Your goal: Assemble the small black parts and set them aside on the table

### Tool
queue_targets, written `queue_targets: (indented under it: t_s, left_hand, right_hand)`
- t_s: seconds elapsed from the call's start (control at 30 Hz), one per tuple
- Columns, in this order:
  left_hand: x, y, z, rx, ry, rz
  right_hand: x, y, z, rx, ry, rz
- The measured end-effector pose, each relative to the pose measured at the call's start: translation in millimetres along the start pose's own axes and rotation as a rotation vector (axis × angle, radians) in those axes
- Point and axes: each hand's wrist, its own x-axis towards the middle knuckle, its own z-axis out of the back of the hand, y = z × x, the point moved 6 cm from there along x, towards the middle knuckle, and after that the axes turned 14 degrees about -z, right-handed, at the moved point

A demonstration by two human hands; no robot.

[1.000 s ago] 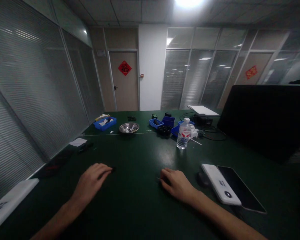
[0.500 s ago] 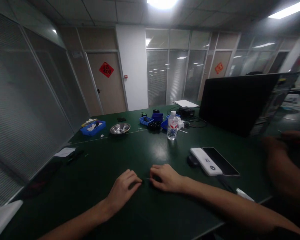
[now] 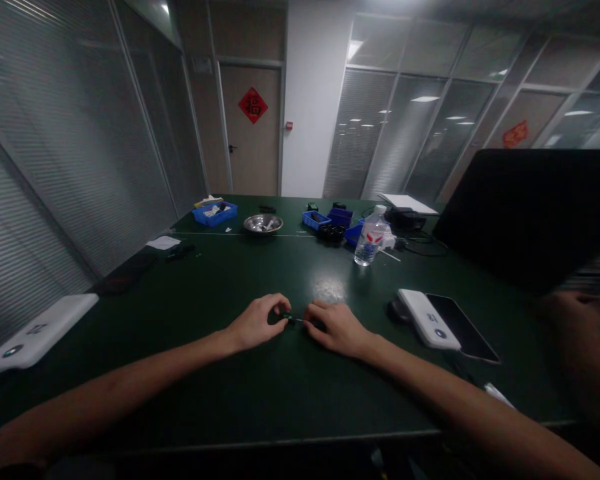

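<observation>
My left hand (image 3: 260, 323) pinches a small dark piece with a greenish tint (image 3: 290, 318) between thumb and fingers, low over the green table. Facing it, my right hand (image 3: 336, 327) has its thumb and fingertips closed on a thin, pale metal rod (image 3: 300, 321). The rod spans the narrow gap between the hands and points at the dark piece. Whether the two touch I cannot tell. Most of the rod is hidden inside my right fingers.
Right of my hands lie a white power bank (image 3: 427, 320) and a phone (image 3: 467, 327). A water bottle (image 3: 371, 237), metal bowl (image 3: 263, 225) and blue tray (image 3: 215, 214) stand farther back. Another person's hand (image 3: 577, 310) is beside the monitor (image 3: 530, 220).
The view has tilted down and swung left, bringing the left white power bank fully into sight. My left index finger is more bent, and more of the dark piece shows. My hands stay face to face.
</observation>
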Motion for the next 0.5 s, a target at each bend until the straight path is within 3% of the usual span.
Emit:
queue_targets:
  t_s: [0.2,0.5]
  left_hand:
    - [0.6,-0.8,-7.7,-0.060,0.031,0.051]
    - [6.9,-9.2,-21.9,-0.052,0.043,-0.005]
  right_hand:
    - [-2.6,-2.1,2.9,-0.020,0.024,0.014]
    - [-9.5,-10.4,12.8,-0.092,0.123,0.099]
